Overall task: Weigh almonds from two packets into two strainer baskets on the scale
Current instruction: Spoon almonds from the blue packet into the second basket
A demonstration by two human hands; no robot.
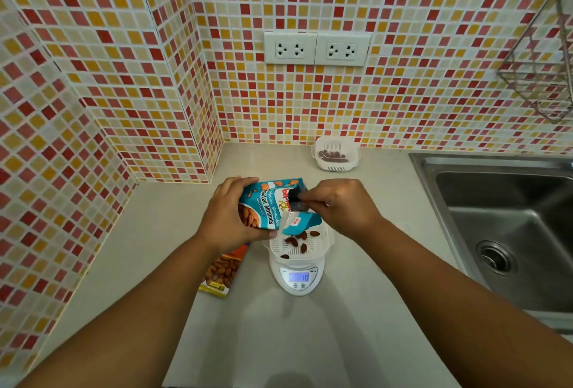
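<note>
We see a pale grey counter (263, 341) running into a tiled corner. Near its middle stands a white scale (299, 279) with a lit display. Just left of the scale lies an orange almond packet (221, 273), flat on the counter. Against the back edge sits a white strainer basket (335, 153) holding dark almonds. A steel sink (508, 232) is set into the counter's right side.

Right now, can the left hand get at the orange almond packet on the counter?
Probably not yet: the left hand grips the teal packet tilted over the strainer basket. The orange packet lies partly beneath that forearm, nothing on top of it, so it looks reachable once the hand is freed.
</note>
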